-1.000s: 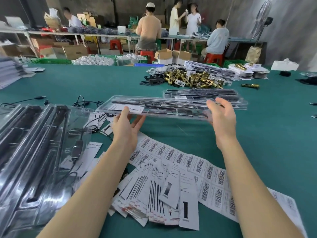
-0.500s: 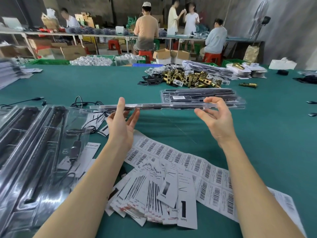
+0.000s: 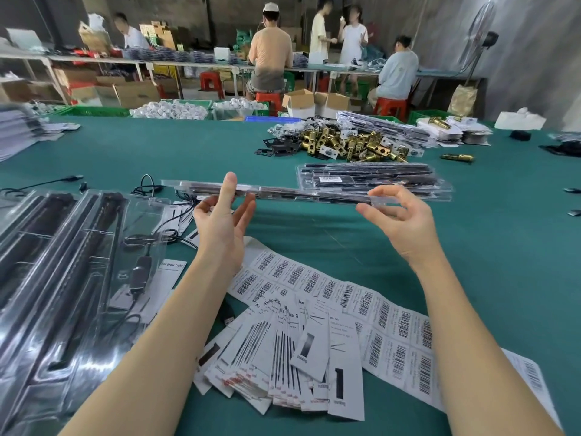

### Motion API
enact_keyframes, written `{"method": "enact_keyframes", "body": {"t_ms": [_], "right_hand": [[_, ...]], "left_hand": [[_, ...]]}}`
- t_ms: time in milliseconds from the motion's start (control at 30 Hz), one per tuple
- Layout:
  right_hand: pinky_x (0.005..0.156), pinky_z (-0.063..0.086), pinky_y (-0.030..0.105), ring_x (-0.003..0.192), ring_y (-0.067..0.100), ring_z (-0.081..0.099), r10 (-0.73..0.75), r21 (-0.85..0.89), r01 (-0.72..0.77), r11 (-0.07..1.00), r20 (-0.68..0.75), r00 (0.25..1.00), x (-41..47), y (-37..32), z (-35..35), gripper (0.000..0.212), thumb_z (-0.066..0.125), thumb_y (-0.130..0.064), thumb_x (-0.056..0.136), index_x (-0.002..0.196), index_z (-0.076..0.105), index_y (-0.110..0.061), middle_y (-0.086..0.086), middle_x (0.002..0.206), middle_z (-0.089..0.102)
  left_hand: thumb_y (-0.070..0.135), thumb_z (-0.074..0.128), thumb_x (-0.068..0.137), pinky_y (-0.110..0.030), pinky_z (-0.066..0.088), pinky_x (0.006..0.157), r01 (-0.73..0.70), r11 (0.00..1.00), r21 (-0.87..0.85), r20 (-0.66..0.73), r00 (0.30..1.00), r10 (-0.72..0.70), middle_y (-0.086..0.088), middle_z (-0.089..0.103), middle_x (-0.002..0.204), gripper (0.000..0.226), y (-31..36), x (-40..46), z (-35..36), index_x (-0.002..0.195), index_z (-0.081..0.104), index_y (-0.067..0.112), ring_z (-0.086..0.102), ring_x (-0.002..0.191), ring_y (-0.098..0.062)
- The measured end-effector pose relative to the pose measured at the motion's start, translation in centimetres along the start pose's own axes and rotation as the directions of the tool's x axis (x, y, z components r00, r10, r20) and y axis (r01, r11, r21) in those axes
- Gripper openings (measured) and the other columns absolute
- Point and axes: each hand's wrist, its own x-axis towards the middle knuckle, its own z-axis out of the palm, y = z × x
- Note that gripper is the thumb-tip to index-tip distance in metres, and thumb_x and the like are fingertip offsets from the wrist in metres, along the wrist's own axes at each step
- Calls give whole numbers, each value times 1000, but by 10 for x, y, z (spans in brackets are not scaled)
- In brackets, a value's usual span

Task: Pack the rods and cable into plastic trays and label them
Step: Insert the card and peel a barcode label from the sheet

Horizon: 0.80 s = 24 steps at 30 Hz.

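Observation:
I hold a long clear plastic tray (image 3: 298, 194) with black rods inside, edge-on above the green table. My left hand (image 3: 224, 215) holds its left part, thumb up against the near side and fingers spread beneath. My right hand (image 3: 397, 215) pinches the right part between curled index finger and thumb. Just behind lies a stack of closed packed trays (image 3: 371, 179), the top one bearing a label. Open trays (image 3: 78, 262) with black rods and a cable lie at the left. A sheet of barcode labels (image 3: 349, 297) lies under my arms.
A fan of paper insert cards (image 3: 292, 357) lies near the front edge. Loose black cables (image 3: 151, 187) lie left of the held tray. A heap of brass lock parts (image 3: 352, 143) sits further back. Several people work at a far bench.
The held tray has turned from its flat face towards me to edge-on. Both hands shifted their hold; my left thumb now stands up against the tray.

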Motion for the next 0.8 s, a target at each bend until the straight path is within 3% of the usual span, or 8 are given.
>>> {"method": "enact_keyframes", "body": {"t_ms": [100, 167, 233, 333, 467, 600, 700, 800], "right_hand": [[62, 44, 10, 67, 0, 56, -101, -115, 94, 989, -64, 993, 0, -8, 0, 15, 79, -56, 76, 85, 74, -46, -25, 84, 71], [64, 45, 16, 67, 7, 55, -131, -20, 129, 991, -82, 988, 2, -16, 4, 13, 77, -58, 78, 85, 78, -46, -14, 80, 74], [62, 47, 23, 63, 16, 54, -135, 112, 146, 983, -100, 986, 2, -25, 11, 21, 77, -51, 84, 86, 81, -30, 5, 69, 69], [62, 60, 30, 68, 13, 63, 55, 314, 3, 949, -176, 983, 1, -36, 24, 24, 73, -42, 90, 81, 82, -21, 1, 68, 65], [80, 62, 47, 94, 21, 74, 311, 469, -153, 870, -281, 908, 3, -38, 30, 24, 74, -43, 90, 83, 83, -22, -11, 74, 73], [50, 55, 23, 52, 11, 67, 562, 672, -247, 699, -301, 771, 2, -31, 31, 23, 74, -37, 91, 77, 72, -19, -3, 73, 67], [59, 59, 28, 66, 20, 74, 634, 850, -267, 455, -98, 767, 1, -24, 34, 15, 66, -23, 98, 103, 61, -9, 9, 104, 67], [71, 62, 34, 95, 32, 75, 560, 888, -337, 313, 114, 821, -3, -17, 37, 17, 56, -8, 101, 115, 60, 0, 20, 126, 64]], "left_hand": [[46, 71, 89, -32, 60, 78, -18, 998, 53, 101, 995, 13, -11, 58, 128, 62, 7, 1, 1, 135, 43, 16, 75, 97, -23], [51, 64, 93, -33, 59, 81, -21, 997, 75, 168, 986, 8, -10, 59, 133, 63, 10, 0, 1, 140, 41, 15, 73, 103, -24], [49, 57, 98, -34, 59, 84, -28, 992, 124, 232, 973, -1, -8, 60, 135, 55, 11, 1, 1, 138, 43, 15, 72, 107, -22], [41, 53, 102, -33, 57, 85, 28, 963, 269, 228, 969, -92, -6, 63, 127, 45, 6, 1, 1, 136, 49, 12, 69, 107, -21], [37, 55, 101, -24, 48, 63, 123, 896, 427, 141, 970, -200, 4, 62, 79, 26, 1, 1, -2, 82, 55, 19, 59, 67, -11], [43, 64, 95, -17, 44, 45, 178, 804, 568, 173, 929, -328, 5, 51, 64, 37, -1, -3, 5, 71, 48, 20, 49, 47, -8], [55, 72, 78, -24, 58, 65, 93, 680, 727, 296, 851, -433, -4, 68, 94, 51, -8, -17, 10, 97, 58, 10, 73, 73, -15], [50, 74, 77, -33, 61, 84, 77, 707, 703, 399, 779, -483, -12, 66, 121, 70, -19, -29, 14, 131, 47, 13, 74, 101, -28]]}}
